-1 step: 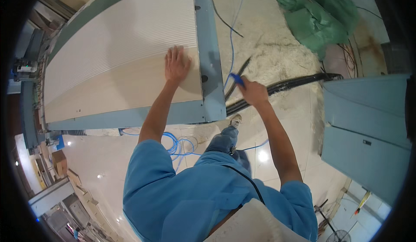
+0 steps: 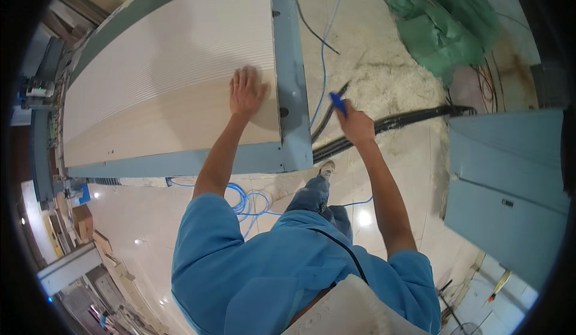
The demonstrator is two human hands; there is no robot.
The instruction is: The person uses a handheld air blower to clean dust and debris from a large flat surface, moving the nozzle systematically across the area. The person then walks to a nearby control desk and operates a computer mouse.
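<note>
My left hand (image 2: pixel 245 92) lies flat, fingers stretched, on a large pale board (image 2: pixel 180 107) with fine parallel grooves across its far part and a smooth near part. A blue-grey metal frame (image 2: pixel 292 95) borders the board. To the right of that frame, my right hand (image 2: pixel 359 125) is closed round a small blue hand tool (image 2: pixel 338 102). Only the tool's end shows past my fingers, so its exact kind is hidden. It is held in the air, apart from the board, over black cables on the floor.
Thick black cables (image 2: pixel 396 121) cross the dusty floor to the right. A blue hose (image 2: pixel 243 202) lies coiled near my legs. Green sacking (image 2: pixel 438 35) is heaped at the far right, and a blue-grey cabinet (image 2: pixel 507 185) stands at the right. Pale dust (image 2: pixel 390 83) covers the floor beyond the cables.
My right hand has shifted slightly to the right, and the blue tool's end has moved up and right, away from the frame. The left hand stays flat on the board.
</note>
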